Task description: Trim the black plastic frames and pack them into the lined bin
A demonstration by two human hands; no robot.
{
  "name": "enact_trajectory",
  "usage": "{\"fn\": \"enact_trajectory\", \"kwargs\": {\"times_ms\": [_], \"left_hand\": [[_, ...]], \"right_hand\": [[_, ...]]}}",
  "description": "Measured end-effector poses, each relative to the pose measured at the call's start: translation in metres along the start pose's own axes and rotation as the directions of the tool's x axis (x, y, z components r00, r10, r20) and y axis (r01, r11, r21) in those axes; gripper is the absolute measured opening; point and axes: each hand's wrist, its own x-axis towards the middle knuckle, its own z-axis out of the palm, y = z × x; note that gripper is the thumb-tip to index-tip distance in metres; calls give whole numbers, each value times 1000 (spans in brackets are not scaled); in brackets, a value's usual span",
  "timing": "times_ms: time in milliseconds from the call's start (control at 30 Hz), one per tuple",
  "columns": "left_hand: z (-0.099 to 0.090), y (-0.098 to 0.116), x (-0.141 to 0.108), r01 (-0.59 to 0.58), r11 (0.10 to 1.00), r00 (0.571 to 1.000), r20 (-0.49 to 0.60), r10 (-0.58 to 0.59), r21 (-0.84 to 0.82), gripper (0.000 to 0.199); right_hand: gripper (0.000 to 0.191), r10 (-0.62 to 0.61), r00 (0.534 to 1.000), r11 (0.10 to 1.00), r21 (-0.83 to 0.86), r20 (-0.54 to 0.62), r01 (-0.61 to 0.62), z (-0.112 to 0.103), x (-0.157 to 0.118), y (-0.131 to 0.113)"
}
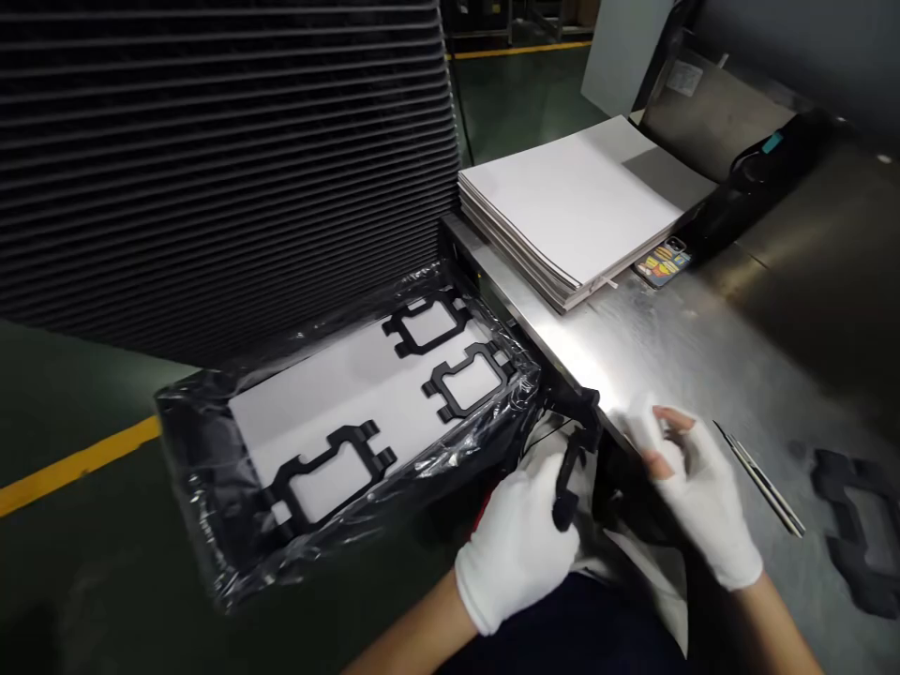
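Note:
My left hand [520, 534], in a white glove, is closed on a black frame part [577, 459], seen nearly edge-on. My right hand [707, 497], in a white glove with bare fingertips, grips a small white block [651, 431] at the metal table's edge; the block is blurred and its kind is unclear. Right of that hand lie thin pen-like tools [763, 483]. Another black frame part [862, 525] rests on the table at the far right. Several similar black frames [330, 478] lie on a white sheet in the plastic-lined box at left.
The box [203, 553] stands against the metal table [703, 347]. A stack of white sheets [583, 202] lies at the table's back, with a phone [663, 262] in a patterned case beside it. Behind the box rises a tall stack of black ridged trays [225, 159].

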Motion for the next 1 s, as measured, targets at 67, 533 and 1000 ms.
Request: {"fn": "enact_trajectory", "kwargs": {"times_ms": [67,533,1000], "left_hand": [[-8,6,0,93,973,989,133,-66,-212,41],[-20,14,2,296,890,939,278,-204,-346,12],[-24,11,2,298,914,938,265,-226,-275,14]], "right_hand": [[36,-190,980,981,44,62,188,12,-12,-10],[56,-430,886,903,92,174,420,17,-11,-21],[53,-465,874,885,53,139,462,20,-5,-34]]}}
